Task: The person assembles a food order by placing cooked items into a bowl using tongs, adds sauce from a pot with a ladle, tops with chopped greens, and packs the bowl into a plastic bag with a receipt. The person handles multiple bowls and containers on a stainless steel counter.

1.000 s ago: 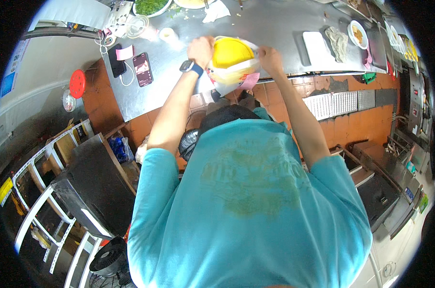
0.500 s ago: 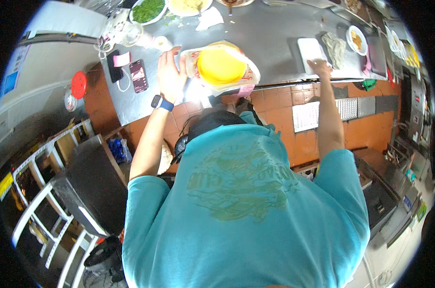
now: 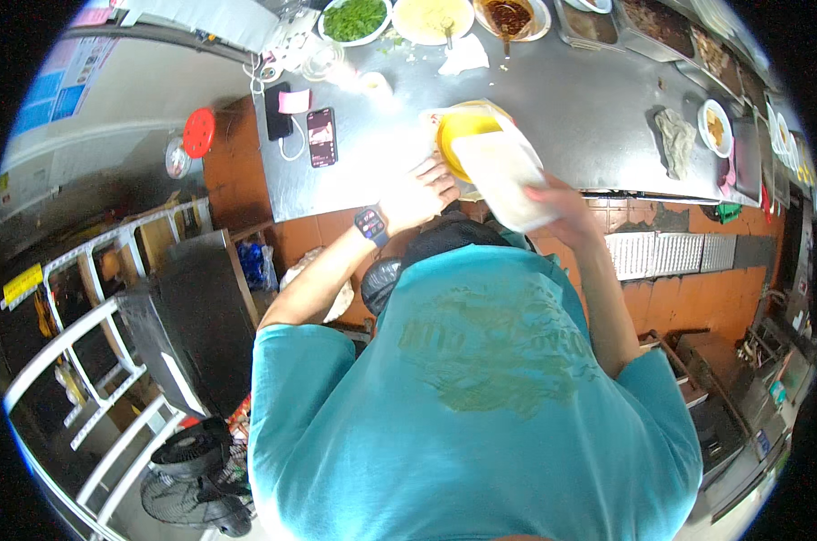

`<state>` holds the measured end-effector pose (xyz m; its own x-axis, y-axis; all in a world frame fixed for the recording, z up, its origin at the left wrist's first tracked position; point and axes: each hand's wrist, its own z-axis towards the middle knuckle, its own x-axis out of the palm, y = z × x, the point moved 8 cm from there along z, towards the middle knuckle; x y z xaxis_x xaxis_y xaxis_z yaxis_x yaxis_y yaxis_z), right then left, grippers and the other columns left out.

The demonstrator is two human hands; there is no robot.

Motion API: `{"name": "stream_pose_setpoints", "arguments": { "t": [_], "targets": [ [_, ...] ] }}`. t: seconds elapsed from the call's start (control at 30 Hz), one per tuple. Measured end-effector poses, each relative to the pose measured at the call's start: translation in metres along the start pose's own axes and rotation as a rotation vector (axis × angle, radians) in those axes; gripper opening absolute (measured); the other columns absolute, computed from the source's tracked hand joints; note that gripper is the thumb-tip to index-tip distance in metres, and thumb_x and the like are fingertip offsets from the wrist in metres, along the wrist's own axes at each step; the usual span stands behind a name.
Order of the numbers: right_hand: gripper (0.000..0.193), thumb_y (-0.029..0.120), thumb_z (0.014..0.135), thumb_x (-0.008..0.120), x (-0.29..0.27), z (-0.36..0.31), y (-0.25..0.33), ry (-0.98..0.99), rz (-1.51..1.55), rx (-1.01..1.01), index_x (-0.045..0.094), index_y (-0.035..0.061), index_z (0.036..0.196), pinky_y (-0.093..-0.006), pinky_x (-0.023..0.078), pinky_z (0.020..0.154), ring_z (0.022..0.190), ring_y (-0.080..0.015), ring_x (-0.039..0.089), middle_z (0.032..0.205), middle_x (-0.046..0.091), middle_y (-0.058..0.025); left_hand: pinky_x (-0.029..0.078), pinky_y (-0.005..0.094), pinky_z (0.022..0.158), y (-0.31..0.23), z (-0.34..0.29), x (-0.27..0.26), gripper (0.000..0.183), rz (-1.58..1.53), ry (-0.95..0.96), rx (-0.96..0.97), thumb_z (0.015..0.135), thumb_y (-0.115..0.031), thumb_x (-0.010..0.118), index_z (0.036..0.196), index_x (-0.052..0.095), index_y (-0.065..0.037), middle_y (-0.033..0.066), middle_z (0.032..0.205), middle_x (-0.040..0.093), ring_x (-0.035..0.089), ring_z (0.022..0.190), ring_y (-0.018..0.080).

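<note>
A white, shallow rectangular tray (image 3: 503,185), perhaps a lid, is gripped at its near right end by my right hand (image 3: 560,212), smeared by motion. It tilts over a round yellow thing (image 3: 458,135) in a clear plastic bag (image 3: 429,117) at the table's near edge, hiding much of both. I cannot tell whether the tray touches them. My left hand (image 3: 413,197), with a dark smartwatch (image 3: 371,225) on its wrist, is beside the bag's near left side. Its fingers are curled in, and what they pinch, if anything, is hidden.
On the steel table (image 3: 589,108) are a phone (image 3: 321,138), a power bank (image 3: 279,113) with a white cable, and a crumpled cloth (image 3: 674,142). Bowls of chopped greens (image 3: 354,20), pale chopped food (image 3: 434,18) and dark sauce (image 3: 508,16) line the back.
My right hand has lifted the white tray off the table and brought it left over the yellow thing. My left hand has come nearer, its outstretched fingers now curled. The view has shifted.
</note>
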<state>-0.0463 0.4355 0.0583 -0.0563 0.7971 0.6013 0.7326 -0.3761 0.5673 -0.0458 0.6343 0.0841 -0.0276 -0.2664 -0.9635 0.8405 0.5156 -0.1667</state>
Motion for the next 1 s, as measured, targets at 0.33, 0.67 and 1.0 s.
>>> {"name": "stream_pose_setpoints", "arguments": {
  "t": [0.33,0.67,1.0],
  "targets": [
    [0.056,0.007,0.087,0.068,-0.017,0.088,-0.018,-0.369,-0.784,-0.214,0.042,-0.0013,0.136,-0.0389,0.053,0.088,0.105,-0.0244,0.064,0.119,0.064,-0.0133,0.047,0.0372,0.089,0.007,0.011,-0.020,0.008,-0.164,-0.138,-0.108,0.080,-0.017,0.063,0.085,0.066,-0.011,0.0066,0.089,0.066,0.062,0.089,0.0237],
    [0.022,0.022,0.089,0.061,0.003,0.055,0.015,-0.575,-1.526,-0.367,0.060,0.0042,0.102,-0.0492,0.051,0.076,0.084,-0.0394,0.067,0.089,0.069,-0.0211,0.051,0.0490,0.067,0.259,0.099,-0.159,0.013,0.051,-0.640,-0.547,0.078,-0.009,0.062,0.091,0.061,-0.005,0.0179,0.077,0.062,0.061,0.074,0.0367],
    [0.018,0.020,0.090,0.062,0.021,0.001,0.040,-0.650,-1.306,-0.402,0.062,0.0034,0.098,-0.0462,0.053,0.070,0.079,-0.0366,0.068,0.085,0.070,-0.0190,0.052,0.0435,0.091,0.416,0.136,-0.164,0.039,0.150,-0.184,-0.629,0.072,-0.020,0.061,0.108,0.071,-0.011,0.0214,0.104,0.069,0.065,0.104,0.0358]
  ]
}}
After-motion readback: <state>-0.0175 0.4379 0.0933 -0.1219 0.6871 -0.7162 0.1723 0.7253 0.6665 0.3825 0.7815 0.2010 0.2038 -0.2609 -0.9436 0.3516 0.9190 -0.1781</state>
